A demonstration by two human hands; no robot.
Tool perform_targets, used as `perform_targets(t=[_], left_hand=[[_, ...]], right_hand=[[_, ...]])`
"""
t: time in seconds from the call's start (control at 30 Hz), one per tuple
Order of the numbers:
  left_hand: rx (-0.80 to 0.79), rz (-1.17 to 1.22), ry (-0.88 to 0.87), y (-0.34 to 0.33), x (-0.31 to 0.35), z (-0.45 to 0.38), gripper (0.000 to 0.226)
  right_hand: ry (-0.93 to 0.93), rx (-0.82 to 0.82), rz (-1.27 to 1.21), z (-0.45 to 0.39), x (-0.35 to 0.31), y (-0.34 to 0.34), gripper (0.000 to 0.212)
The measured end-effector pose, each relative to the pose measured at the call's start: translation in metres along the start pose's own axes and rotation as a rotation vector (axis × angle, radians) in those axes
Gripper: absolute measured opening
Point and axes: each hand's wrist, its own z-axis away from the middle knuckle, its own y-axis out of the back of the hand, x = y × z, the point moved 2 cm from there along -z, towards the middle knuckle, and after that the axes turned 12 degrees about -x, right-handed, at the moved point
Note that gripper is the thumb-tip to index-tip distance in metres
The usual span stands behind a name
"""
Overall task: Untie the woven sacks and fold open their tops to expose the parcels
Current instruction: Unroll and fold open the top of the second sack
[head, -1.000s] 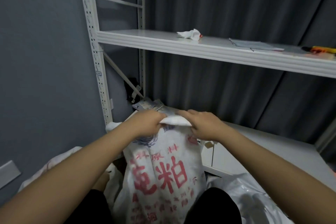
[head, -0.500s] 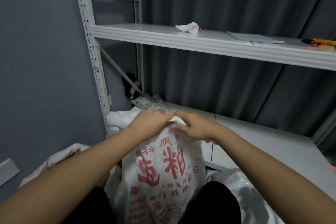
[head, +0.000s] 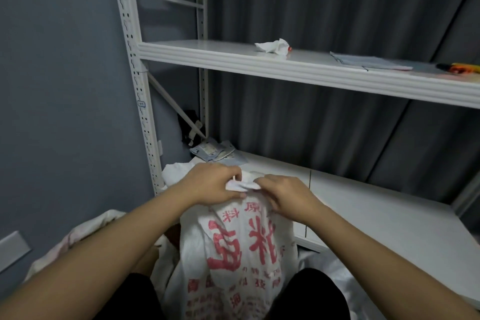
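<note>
A dark grey curtain (head: 324, 117) hangs in folds across the back of the room, and a plain grey wall (head: 59, 91) fills the left side. In front of them stands a white metal rack (head: 130, 60) with slotted uprights. Its upper shelf (head: 298, 70) runs across the view and carries a crumpled white tissue (head: 272, 47), a flat sheet of paper (head: 371, 63) and, at the far right edge, an orange and black tool (head: 459, 67) too blurred to identify. The lower shelf (head: 376, 205) is a wide white surface; a few small flat packets (head: 213, 152) lie at its back left corner.

A white woven sack (head: 233, 254) stands upright at the bottom centre, between the person's knees and against the front of the lower shelf. Large red printed characters cover its face. Its top is gathered into a bunched white neck (head: 242, 186).

Both bare forearms reach in from the bottom corners, and the two hands meet at that neck. The left hand (head: 215, 184) has its fingers curled around the bunched fabric. The right hand (head: 283, 195) pinches the same gathered top from the other side, fingertips almost touching the left. More pale sacking (head: 85, 228) lies crumpled at the lower left.
</note>
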Motion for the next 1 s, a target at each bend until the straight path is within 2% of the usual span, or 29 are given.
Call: perform_targets(t=[0.03, 0.1, 0.2, 0.23, 0.27, 0.33, 0.4, 0.43, 0.47, 0.5, 0.53, 0.63, 0.67, 0.7, 0.73, 0.8, 0.83, 0.87, 0.9, 0.97, 1.0], left_hand=[[-0.151, 0.168, 0.000, -0.001, -0.006, -0.001, 0.040], [-0.363, 0.363, -0.019, -0.004, -0.006, -0.001, 0.045], [-0.497, 0.453, -0.077, -0.002, 0.006, -0.001, 0.058], [-0.513, 0.478, -0.080, -0.001, 0.008, -0.001, 0.055], [-0.500, 0.479, -0.070, 0.000, 0.007, -0.001, 0.047], [-0.351, 0.326, -0.039, 0.001, 0.004, -0.002, 0.030], [-0.140, -0.062, 0.003, 0.001, 0.008, -0.002, 0.020], [-0.044, -0.243, 0.006, -0.002, 0.013, -0.001, 0.019], [0.029, -0.339, -0.018, -0.005, 0.020, 0.000, 0.020], [0.061, -0.358, -0.040, -0.007, 0.022, 0.000, 0.020], [0.048, -0.291, -0.063, -0.007, 0.021, 0.001, 0.023], [-0.252, 0.304, -0.034, -0.002, 0.006, 0.006, 0.040], [-0.292, 0.353, -0.044, -0.002, 0.004, 0.006, 0.037], [-0.269, 0.271, -0.063, -0.005, 0.004, 0.006, 0.034], [-0.173, 0.098, -0.080, -0.008, 0.006, 0.005, 0.031], [0.214, -0.224, -0.197, -0.014, 0.014, 0.005, 0.027], [0.348, -0.274, -0.268, -0.019, 0.015, 0.006, 0.028], [0.357, -0.249, -0.296, -0.021, 0.016, 0.009, 0.030], [0.279, -0.133, -0.296, -0.022, 0.013, 0.011, 0.036], [0.063, 0.133, -0.186, -0.023, 0.000, 0.018, 0.063], [0.010, 0.158, -0.145, -0.024, -0.007, 0.022, 0.074]], right_hand=[[0.032, 0.033, 0.146, 0.003, 0.003, -0.005, 0.025], [0.054, 0.052, 0.190, 0.006, 0.004, -0.008, 0.024], [0.074, 0.074, 0.132, 0.004, 0.007, -0.006, 0.034], [0.090, 0.095, 0.172, 0.004, 0.009, -0.006, 0.037], [0.090, 0.089, 0.184, 0.005, 0.008, -0.006, 0.039], [0.012, -0.010, 0.030, 0.004, 0.002, -0.003, 0.041], [-0.120, -0.171, -0.265, 0.001, 0.002, -0.002, 0.045], [-0.139, -0.212, -0.458, 0.000, 0.002, -0.003, 0.041], [-0.143, -0.205, -0.639, -0.001, 0.000, -0.001, 0.032], [-0.139, -0.171, -0.702, -0.001, -0.001, -0.003, 0.021], [-0.135, -0.130, -0.641, 0.001, -0.003, -0.004, 0.016], [-0.013, 0.063, 0.046, 0.007, -0.003, -0.012, 0.020], [0.024, 0.079, 0.172, 0.010, -0.006, -0.015, 0.025], [0.032, 0.063, 0.211, 0.011, -0.010, -0.019, 0.030], [0.012, 0.028, 0.172, 0.009, -0.015, -0.020, 0.036], [-0.083, -0.047, -0.034, 0.008, -0.023, -0.016, 0.049], [-0.111, -0.062, -0.144, 0.007, -0.024, -0.016, 0.048], [-0.108, -0.045, -0.222, 0.007, -0.026, -0.015, 0.041], [-0.097, -0.020, -0.274, 0.007, -0.028, -0.014, 0.032], [-0.131, -0.004, -0.406, 0.012, -0.023, -0.016, 0.021], [-0.167, -0.019, -0.537, 0.014, -0.018, -0.019, 0.019]])
